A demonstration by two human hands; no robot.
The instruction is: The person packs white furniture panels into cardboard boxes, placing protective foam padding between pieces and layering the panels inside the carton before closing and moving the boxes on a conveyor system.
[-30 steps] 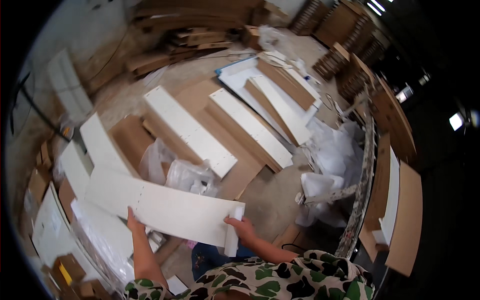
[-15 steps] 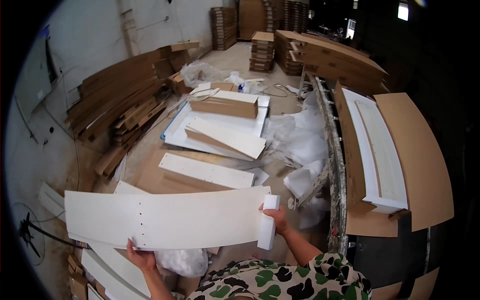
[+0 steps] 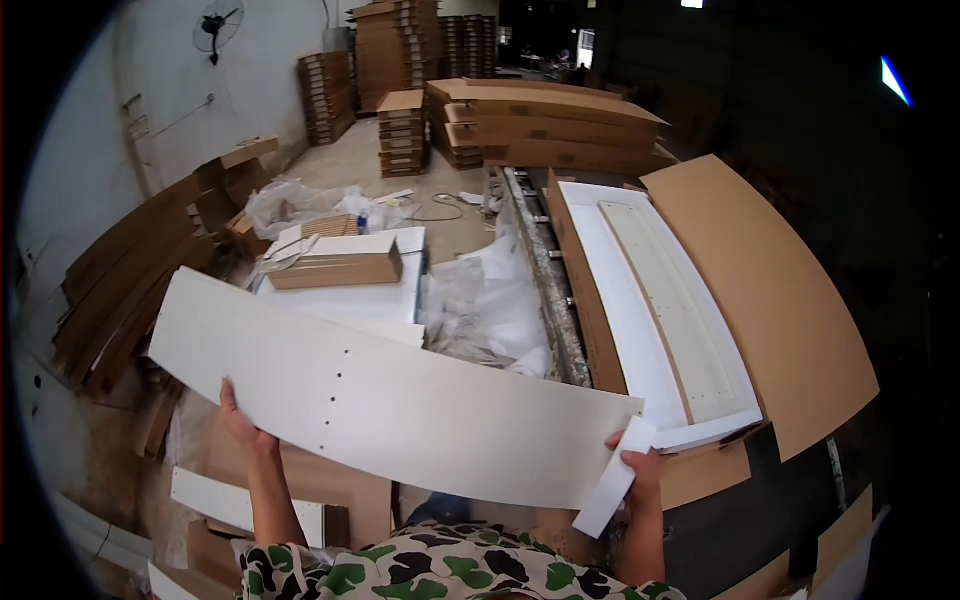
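Long white panel [image 3: 450, 430] held across the near middle of the scene, left of an open carton [image 3: 588, 320].
The left hand [image 3: 252, 432] has its fingers clamped on the panel's near edge, left of a row of dark holes; the right hand [image 3: 642, 475] has its fingers clamped around a white strip [image 3: 608, 490] at the panel's right end. On the right, a pale board [image 3: 690, 330] lies inside the carton's white lining [image 3: 612, 260].

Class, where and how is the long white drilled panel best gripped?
Likely two-handed, from the near side: left hand at the near long edge, right hand at the right end. The long white drilled panel is thin, so edges fit a grip; its length suggests spaced hands.
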